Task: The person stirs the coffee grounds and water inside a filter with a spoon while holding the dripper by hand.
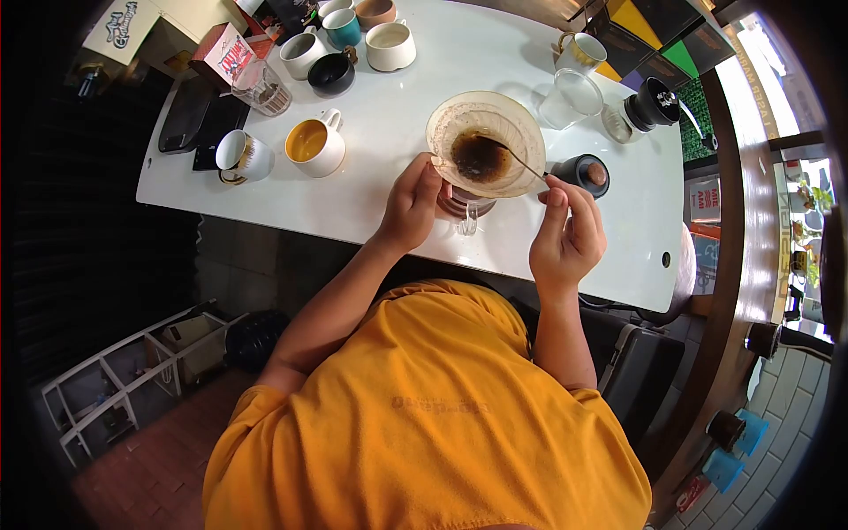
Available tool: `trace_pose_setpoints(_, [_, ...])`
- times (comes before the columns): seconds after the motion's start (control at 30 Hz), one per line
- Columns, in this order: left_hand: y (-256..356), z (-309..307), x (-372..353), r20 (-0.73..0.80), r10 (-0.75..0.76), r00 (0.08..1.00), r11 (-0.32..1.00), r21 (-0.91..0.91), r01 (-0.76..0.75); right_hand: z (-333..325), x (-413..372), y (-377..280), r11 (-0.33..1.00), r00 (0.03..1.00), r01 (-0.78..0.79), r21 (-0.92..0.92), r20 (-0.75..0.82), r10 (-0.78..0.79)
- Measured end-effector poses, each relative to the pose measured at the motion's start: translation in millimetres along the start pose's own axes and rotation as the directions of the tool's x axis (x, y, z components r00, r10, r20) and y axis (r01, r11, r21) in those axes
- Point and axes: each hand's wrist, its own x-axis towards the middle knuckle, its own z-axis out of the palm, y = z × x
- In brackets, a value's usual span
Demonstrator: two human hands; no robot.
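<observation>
A cone-shaped coffee dripper (521,124) lined with a pale filter stands on a glass server (465,208) near the table's front edge. Wet, dark coffee (478,157) lies in the bottom of the cone. My left hand (411,203) is closed on the dripper's left side, fingertips at the rim. Between the thumb and fingers of my right hand (568,231) is the handle of a thin metal spoon (523,162). The spoon slants down over the right rim, and its far end dips into the coffee.
To the left stand a white mug (316,144) with a yellow inside and a patterned cup (244,157). Several cups and a black bowl (331,75) sit behind. At right are a dark round container (583,175), a clear cup (571,100) and a hand grinder (652,104).
</observation>
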Motion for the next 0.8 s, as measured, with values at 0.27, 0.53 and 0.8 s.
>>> trace_pose_setpoints(0.27, [-1,-1,1,0.02,-0.008,1.0,1.0,-0.027,0.008,6,14,-6,0.977,0.98,0.182,-0.109,0.097,-0.172])
trace_pose_setpoints(0.53, [0,-1,1,0.023,0.014,1.0,1.0,0.0,-0.014,2,12,-13,0.986,0.98,0.145,-0.081,0.146,-0.132])
trace_pose_setpoints(0.8, [2,0,1,0.018,0.014,1.0,1.0,0.003,-0.014,-10,23,-28,0.97,0.962,0.235,-0.062,0.157,-0.223])
